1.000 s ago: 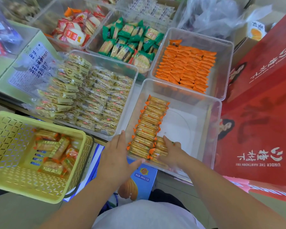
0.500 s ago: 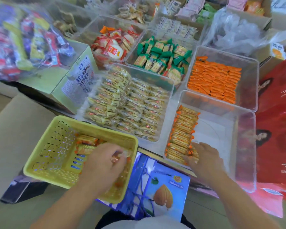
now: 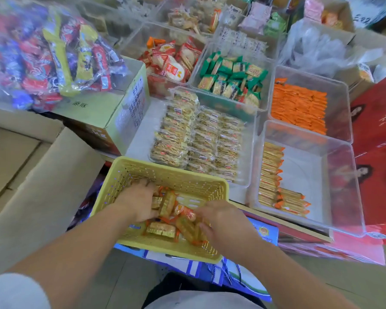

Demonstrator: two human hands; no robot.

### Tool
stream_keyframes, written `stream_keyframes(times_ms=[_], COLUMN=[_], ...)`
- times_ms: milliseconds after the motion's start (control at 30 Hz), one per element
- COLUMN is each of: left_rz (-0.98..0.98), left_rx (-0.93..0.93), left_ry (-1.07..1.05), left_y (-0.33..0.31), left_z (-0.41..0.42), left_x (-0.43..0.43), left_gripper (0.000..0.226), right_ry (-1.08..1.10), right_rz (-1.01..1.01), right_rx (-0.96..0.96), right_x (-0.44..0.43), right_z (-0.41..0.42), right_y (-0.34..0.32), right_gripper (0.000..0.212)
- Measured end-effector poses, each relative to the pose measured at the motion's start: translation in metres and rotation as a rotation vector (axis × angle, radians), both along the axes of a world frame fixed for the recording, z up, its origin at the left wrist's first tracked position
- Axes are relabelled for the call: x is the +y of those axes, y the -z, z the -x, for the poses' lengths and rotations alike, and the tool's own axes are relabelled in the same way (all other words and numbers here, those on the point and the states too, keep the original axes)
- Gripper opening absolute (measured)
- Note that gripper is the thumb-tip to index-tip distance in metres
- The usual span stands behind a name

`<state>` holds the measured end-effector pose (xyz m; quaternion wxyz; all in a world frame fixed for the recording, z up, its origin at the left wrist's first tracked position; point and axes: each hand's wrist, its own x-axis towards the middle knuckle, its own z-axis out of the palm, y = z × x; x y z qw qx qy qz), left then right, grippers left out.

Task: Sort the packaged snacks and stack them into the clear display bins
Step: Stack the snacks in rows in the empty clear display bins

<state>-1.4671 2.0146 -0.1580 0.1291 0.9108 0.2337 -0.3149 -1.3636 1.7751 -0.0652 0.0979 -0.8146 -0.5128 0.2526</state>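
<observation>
A yellow perforated basket [image 3: 165, 172] sits in front of me holding several gold snack packets [image 3: 162, 228] with orange ends. My left hand [image 3: 135, 201] is inside the basket on its left side, and its fingers and thumb curl round a few packets. My right hand [image 3: 225, 221] reaches in from the right, fingers curled over packets near the basket's front corner. A clear bin [image 3: 343, 188] to the right holds a neat row of the same packets [image 3: 270, 172] along its left wall, with a few more laid across the near end.
Other clear bins behind hold pale biscuit packs [image 3: 201, 139], green packs [image 3: 232, 76], orange packs [image 3: 299, 108] and red-white packs [image 3: 172, 61]. A bag of mixed sweets [image 3: 54, 54] lies on a carton at left. Red boxes [image 3: 379, 130] stand at right. An open cardboard box [image 3: 31, 175] is at near left.
My right hand has left the clear bin and moved into the yellow basket. My left hand went from the bin's edge into the basket. The view swung left.
</observation>
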Motion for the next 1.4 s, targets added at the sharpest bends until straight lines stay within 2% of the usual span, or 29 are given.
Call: stream_keyframes(times_ms=[167,300,400,467,567,633,700,767,900,967,1033,1133,1167,1400], left_rz=[-0.049,-0.067,-0.019,0.04,0.114,0.145,0.195,0.261,0.373,0.405,0.392,0.335,0.325,0.405], left_rx=[0.082,0.136,0.151,0.12,0.061,0.042,0.055,0.079,0.122,0.156,0.191,0.218,0.223,0.222], left_ry=[0.059,0.082,0.029,-0.027,-0.079,-0.084,-0.107,-0.143,-0.214,-0.194,-0.116,-0.034,-0.02,-0.058], left_y=[0.014,0.029,0.039,0.043,0.045,0.045,0.045,0.045,0.041,0.04,0.038,0.037,0.037,0.037], left_z=[-0.002,-0.002,0.0,0.001,0.001,0.002,0.003,0.004,0.002,0.0,-0.001,-0.001,-0.002,-0.002], left_x=[0.003,0.003,0.001,0.0,0.0,-0.001,-0.003,-0.003,-0.001,-0.003,-0.006,-0.009,-0.01,-0.01], left_gripper=[0.097,0.087,0.08,0.074,0.072,0.073,0.069,0.066,0.078,0.092,0.099,0.08,0.075,0.074], right_ry=[-0.291,-0.315,-0.302,-0.281,-0.275,-0.282,-0.253,-0.18,-0.059,-0.064,-0.14,-0.185,-0.158,0.041], right_rz=[0.445,0.699,0.801,0.82,0.818,0.809,0.801,0.776,0.718,0.766,0.835,0.851,0.834,0.654], right_rx=[-0.157,-0.222,-0.199,-0.162,-0.065,-0.038,0.008,0.051,0.142,0.216,0.201,0.112,0.108,0.226], right_x=[0.045,0.075,0.083,0.083,0.08,0.079,0.081,0.084,0.085,0.087,0.089,0.088,0.087,0.083], right_z=[-0.008,-0.014,-0.015,-0.015,-0.019,-0.02,-0.019,-0.018,-0.018,-0.017,-0.016,-0.012,-0.011,-0.011], right_y=[0.01,0.024,0.039,0.053,0.074,0.083,0.093,0.1,0.101,0.098,0.094,0.097,0.099,0.102], right_gripper=[0.034,0.031,0.033,0.052,0.112,0.126,0.131,0.129,0.089,0.096,0.099,0.069,0.066,0.064])
